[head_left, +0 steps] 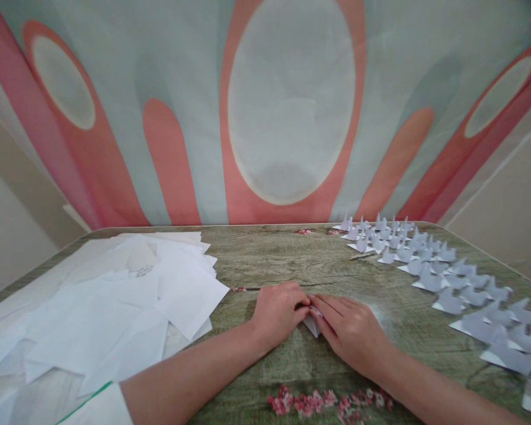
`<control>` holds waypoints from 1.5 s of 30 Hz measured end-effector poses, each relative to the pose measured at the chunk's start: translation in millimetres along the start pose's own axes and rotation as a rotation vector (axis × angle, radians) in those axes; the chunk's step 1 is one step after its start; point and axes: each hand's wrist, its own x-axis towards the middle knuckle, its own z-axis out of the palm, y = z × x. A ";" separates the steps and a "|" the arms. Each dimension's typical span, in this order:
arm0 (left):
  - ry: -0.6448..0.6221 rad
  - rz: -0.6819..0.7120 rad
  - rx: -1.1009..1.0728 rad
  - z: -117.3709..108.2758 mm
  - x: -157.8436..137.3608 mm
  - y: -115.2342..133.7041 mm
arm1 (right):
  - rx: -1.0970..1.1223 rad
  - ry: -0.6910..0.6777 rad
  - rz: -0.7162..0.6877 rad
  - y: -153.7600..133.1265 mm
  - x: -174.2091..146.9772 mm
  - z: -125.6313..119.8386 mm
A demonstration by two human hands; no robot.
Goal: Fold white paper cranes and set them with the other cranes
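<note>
Now your left hand (278, 306) and right hand (354, 332) pinch 1 folded paper (312, 326), fingers nearly closed, between sheets (190, 295) and paper birds (430, 280).

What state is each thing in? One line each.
Left hand: fingers bent, holding folded paper.
Right hand: holding the same paper.
Folded paper: partly hidden by both hands.
White paper sheets: loose, overlapping, untidy pile.
Origami birds: folded, standing in rough rows.
Wood-grain tabletop: partly covered by sheets and birds.
</note>
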 end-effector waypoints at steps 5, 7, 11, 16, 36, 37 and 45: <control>0.006 0.027 0.048 1.5 -1.1 0.3 | -0.070 -0.008 -0.068 1.1 -3.5 1.0; 0.001 0.045 0.060 0.6 -1.4 0.4 | -0.075 -0.002 -0.081 1.5 -3.9 0.1; -0.033 0.117 0.101 -3.6 -2.7 -1.1 | -0.075 0.002 -0.105 2.4 -3.4 -2.9; -0.062 0.192 0.204 -5.0 -4.9 -2.9 | -0.073 0.017 -0.135 2.1 -3.3 -5.0; -0.097 0.334 0.530 -5.5 -2.5 -1.5 | -0.052 -0.013 -0.096 1.7 0.9 -19.4; -0.099 0.335 0.529 -6.2 -2.5 -1.4 | -0.028 -0.042 -0.043 1.8 1.4 -21.2; -0.117 0.330 0.507 -10.7 -2.3 1.1 | 0.155 -0.137 0.089 6.9 -3.3 -12.0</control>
